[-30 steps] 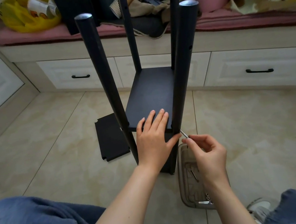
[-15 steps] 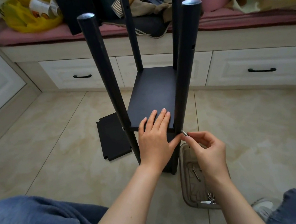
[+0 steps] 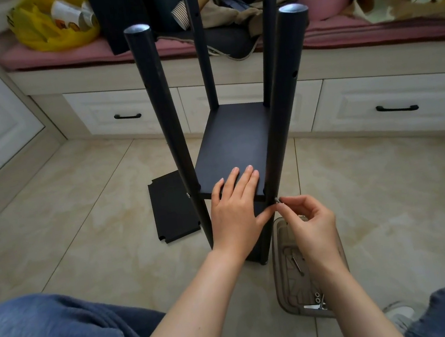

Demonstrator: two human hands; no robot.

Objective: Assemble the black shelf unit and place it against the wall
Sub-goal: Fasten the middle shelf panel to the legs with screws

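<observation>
The loose board point(image 3: 173, 207) lies at nine o'clock from the shelf unit point(image 3: 235, 143), the tray point(image 3: 283, 280) at five, the drawers point(image 3: 389, 97) at twelve.

The black shelf unit point(image 3: 237, 143) stands upright on the floor point(image 3: 78, 218): four round posts point(image 3: 162, 113) with one flat board fixed low between them. A spare board point(image 3: 172, 210) with notched corners lies flat just left of it. A silver screw point(image 3: 277, 200) meets the near right post.
</observation>
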